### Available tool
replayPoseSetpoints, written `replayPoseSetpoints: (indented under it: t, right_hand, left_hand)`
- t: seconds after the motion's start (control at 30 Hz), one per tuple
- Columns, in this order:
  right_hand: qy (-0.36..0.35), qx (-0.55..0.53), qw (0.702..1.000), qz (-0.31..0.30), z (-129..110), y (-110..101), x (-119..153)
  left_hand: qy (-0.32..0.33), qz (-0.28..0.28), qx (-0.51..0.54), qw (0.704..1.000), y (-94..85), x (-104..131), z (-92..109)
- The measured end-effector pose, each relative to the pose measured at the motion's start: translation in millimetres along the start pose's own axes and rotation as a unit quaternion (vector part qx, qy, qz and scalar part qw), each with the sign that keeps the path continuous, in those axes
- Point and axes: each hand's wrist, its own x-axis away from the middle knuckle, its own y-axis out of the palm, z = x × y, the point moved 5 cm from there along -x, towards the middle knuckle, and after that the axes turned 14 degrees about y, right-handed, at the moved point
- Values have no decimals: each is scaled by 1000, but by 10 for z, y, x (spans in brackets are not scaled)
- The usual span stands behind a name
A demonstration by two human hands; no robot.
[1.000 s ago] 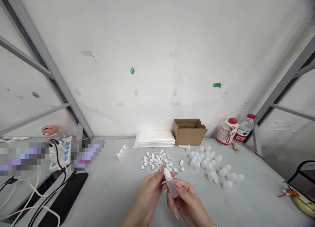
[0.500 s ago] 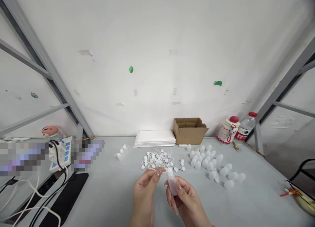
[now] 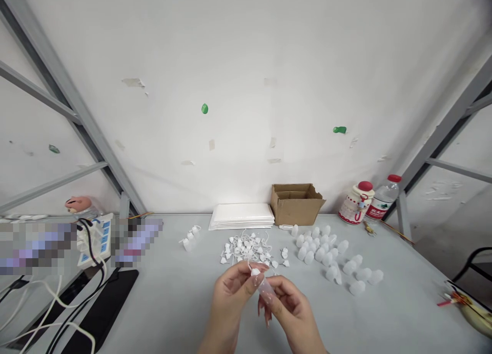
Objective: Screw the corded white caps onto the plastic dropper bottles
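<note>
A small translucent plastic bottle (image 3: 266, 290) is tilted between my two hands, its top leaning left. My right hand (image 3: 289, 303) is closed round its body. At the bottle's top, my left hand (image 3: 237, 288) pinches a white cap (image 3: 255, 272) with a thin strap. Fingers partly cover the cap, so I cannot tell how firmly it sits. Just beyond my hands lies a heap of white caps with straps (image 3: 248, 247). To the right, several loose translucent bottles (image 3: 322, 247) lie on the grey table (image 3: 172, 297). Capped bottles (image 3: 189, 238) form a short row at the left.
White flat packages (image 3: 242, 215) are stacked by the wall, beside an open cardboard box (image 3: 298, 208). A red-lidded flask (image 3: 357, 203) and a water bottle (image 3: 385, 198) stand at back right. Cables, a power strip (image 3: 102, 241) and a black slab (image 3: 103, 308) occupy the left side.
My left hand has moved right and onto the bottle's top with the white cap. The bottle has tilted further left in my right hand.
</note>
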Motion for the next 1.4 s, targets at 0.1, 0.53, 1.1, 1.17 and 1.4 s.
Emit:
replayPoseSetpoints:
  t: [0.1,0.53,1.1,1.17,1.4]
  right_hand:
    - [12,-17,1000,-6,-12,15,23]
    - [68,-48,993,-79,17,64,-60]
    - [8,44,999,22,-90,43,120]
    - [2,60,997,41,-134,53,172]
    - [-29,101,991,84,-213,29,246]
  left_hand:
    - [4,-15,4,1000,-22,-13,12]
    - [-15,-41,-3,999,-83,-71,-39]
    - [-23,40,180,983,-101,-96,76]
    - [-13,5,155,988,-75,-74,98]
    - [-15,-26,114,993,-27,-7,137]
